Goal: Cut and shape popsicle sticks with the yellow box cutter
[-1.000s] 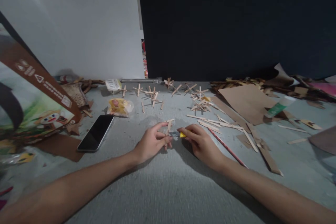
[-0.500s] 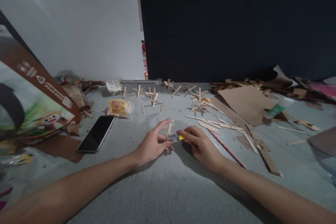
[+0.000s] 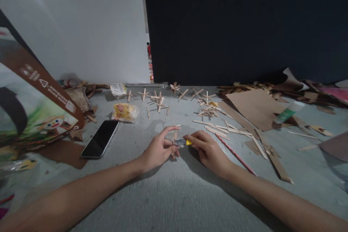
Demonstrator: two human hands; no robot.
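Just left of centre, my left hand (image 3: 157,150) pinches a short wooden craft stick (image 3: 175,136) low between thumb and fingers, its index finger stretched out beyond. From the right, my right hand (image 3: 208,148) is closed around a yellow-handled craft knife (image 3: 188,142). The knife's grey metal blade (image 3: 179,141) reaches across the stick close to my left thumb. My right fingers hide most of the handle, and the lower end of the stick is hidden too. Beyond my hands stand and lie several small crossed-stick pieces (image 3: 160,104).
Loose craft sticks (image 3: 217,128) and a red pencil (image 3: 235,154) lie right of my right hand. Farther right are cardboard (image 3: 255,108) and a glue stick (image 3: 289,111). On the left are a phone (image 3: 100,139), a yellow packet (image 3: 125,112) and a printed bag (image 3: 54,105).
Both hands stay almost in place. The view shifts very slightly; the stick and knife blade appear marginally turned between my fingers.
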